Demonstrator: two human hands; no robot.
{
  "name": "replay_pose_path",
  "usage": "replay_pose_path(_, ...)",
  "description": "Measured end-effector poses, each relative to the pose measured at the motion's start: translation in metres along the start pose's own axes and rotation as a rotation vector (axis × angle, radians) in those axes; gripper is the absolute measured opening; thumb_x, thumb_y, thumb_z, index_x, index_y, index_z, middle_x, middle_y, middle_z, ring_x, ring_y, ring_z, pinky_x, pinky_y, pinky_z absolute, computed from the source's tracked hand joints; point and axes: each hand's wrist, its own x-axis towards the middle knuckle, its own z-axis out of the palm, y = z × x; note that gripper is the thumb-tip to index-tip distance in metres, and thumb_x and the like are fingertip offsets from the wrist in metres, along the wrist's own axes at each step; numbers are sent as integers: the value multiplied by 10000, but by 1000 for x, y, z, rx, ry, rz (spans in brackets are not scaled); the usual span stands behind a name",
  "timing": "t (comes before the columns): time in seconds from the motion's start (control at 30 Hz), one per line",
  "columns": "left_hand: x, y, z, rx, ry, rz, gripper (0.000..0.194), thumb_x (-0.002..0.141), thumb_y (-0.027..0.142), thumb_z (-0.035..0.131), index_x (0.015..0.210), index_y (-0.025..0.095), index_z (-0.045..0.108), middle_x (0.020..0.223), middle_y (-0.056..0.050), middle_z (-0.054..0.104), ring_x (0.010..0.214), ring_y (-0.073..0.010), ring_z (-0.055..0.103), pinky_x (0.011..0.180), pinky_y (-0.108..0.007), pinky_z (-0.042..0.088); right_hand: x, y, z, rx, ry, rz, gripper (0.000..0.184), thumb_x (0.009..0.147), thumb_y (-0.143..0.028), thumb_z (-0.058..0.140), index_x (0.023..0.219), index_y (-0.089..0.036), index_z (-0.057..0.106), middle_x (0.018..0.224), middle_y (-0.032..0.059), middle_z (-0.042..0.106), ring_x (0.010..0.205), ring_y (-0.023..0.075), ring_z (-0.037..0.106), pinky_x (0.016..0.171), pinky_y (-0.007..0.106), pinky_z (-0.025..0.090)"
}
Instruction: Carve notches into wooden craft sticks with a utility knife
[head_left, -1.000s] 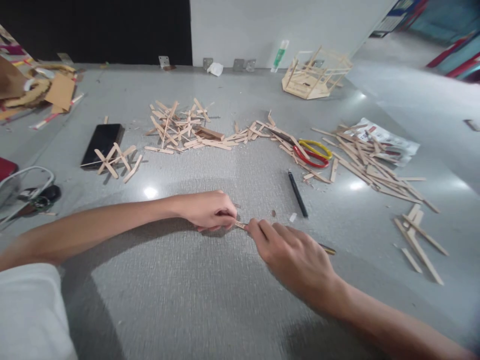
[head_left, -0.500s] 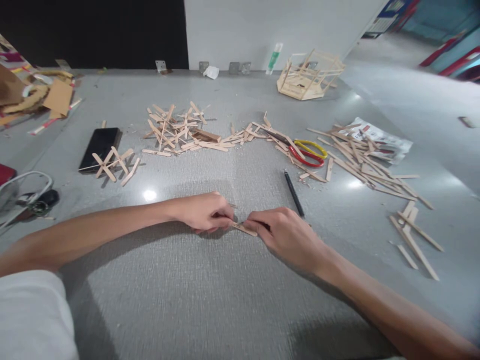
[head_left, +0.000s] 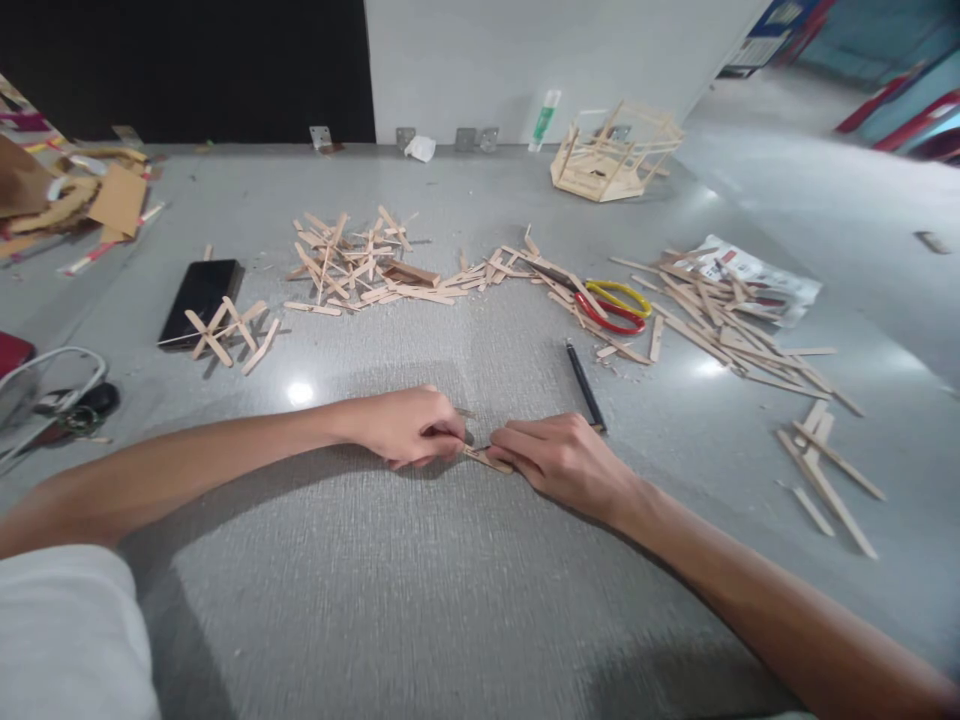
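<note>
Near the middle of the grey table, my left hand [head_left: 416, 428] is closed, its thumb and fingers pinching the left end of a short wooden craft stick [head_left: 487, 460]. My right hand [head_left: 559, 455] lies low over the stick's other side, fingertips pressed together on it. Part of the stick shows between the two hands; both ends are partly covered by fingers. A thin sliver of something pokes out behind my left fingers, too small to name. Just beyond my right hand lies a black pen [head_left: 585, 385].
A heap of craft sticks [head_left: 352, 260] spreads across the back. Scissors [head_left: 615, 305] with red and yellow handles lie beside more sticks and a white packet [head_left: 757, 280]. A stick frame [head_left: 615, 165] stands by the wall. A black phone [head_left: 199, 305] and a cable [head_left: 56, 350] are at left.
My right hand has flattened slightly and its fingers lie further over the stick. My left hand keeps its pinch in nearly the same place. The view has shifted a little.
</note>
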Motion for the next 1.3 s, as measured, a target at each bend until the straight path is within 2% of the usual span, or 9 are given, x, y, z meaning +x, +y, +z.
replay_pose_path(0.3, 0, -1, 1, -2, 9, -16, 267, 944, 233, 442, 710, 149, 540, 525, 41, 540, 326, -53, 487, 371, -140, 370, 2, 3, -3, 54, -47, -20, 398, 1017, -271, 355, 715, -167, 592, 592, -26, 524, 514, 81, 428, 536, 253, 280)
replay_pose_path(0.43, 0, -5, 3, 6, 32, 28, 264, 953, 222, 423, 729, 151, 542, 520, 40, 537, 344, -63, 514, 378, -142, 388, 2, -2, -4, -8, -91, -17, 388, 1018, -294, 366, 729, -163, 588, 620, -15, 560, 514, 85, 429, 524, 271, 248)
replay_pose_path(0.67, -1, -6, 2, -13, 19, 27, 263, 961, 253, 431, 758, 146, 559, 511, 38, 538, 349, -71, 524, 383, -145, 401, -2, -8, -5, -70, -28, 119, 400, 1020, -290, 353, 746, -152, 610, 596, -11, 550, 514, 80, 458, 517, 257, 250)
replay_pose_path(0.97, 1, -7, 3, -27, 32, 25, 256, 954, 248, 442, 750, 147, 560, 467, 46, 516, 342, -78, 519, 374, -142, 392, -3, -10, -6, -139, -34, 123, 396, 1021, -309, 363, 749, -165, 612, 607, -9, 578, 507, 86, 480, 518, 277, 244)
replay_pose_path(1.07, 2, -8, 3, -32, 48, 60, 244, 945, 240, 457, 760, 141, 581, 490, 35, 545, 341, -79, 523, 365, -142, 382, -4, -17, -9, -261, -38, 105, 336, 1008, -257, 385, 750, -179, 584, 616, -9, 574, 504, 100, 483, 516, 298, 229)
replay_pose_path(1.2, 2, -9, 3, -17, 66, 118, 246, 935, 204, 458, 747, 134, 600, 507, 27, 572, 331, -69, 515, 373, -144, 382, -2, -37, -16, -448, -129, 143, 283, 945, -67, 367, 809, -183, 588, 661, 8, 597, 521, 115, 509, 509, 318, 213)
replay_pose_path(1.3, 3, -10, 5, 2, 84, 131, 251, 925, 178, 453, 720, 133, 591, 481, 35, 553, 329, -68, 513, 384, -146, 387, 3, -47, -21, -439, -203, 213, 291, 901, -12, 362, 826, -177, 590, 670, 14, 609, 495, 113, 501, 496, 322, 177)
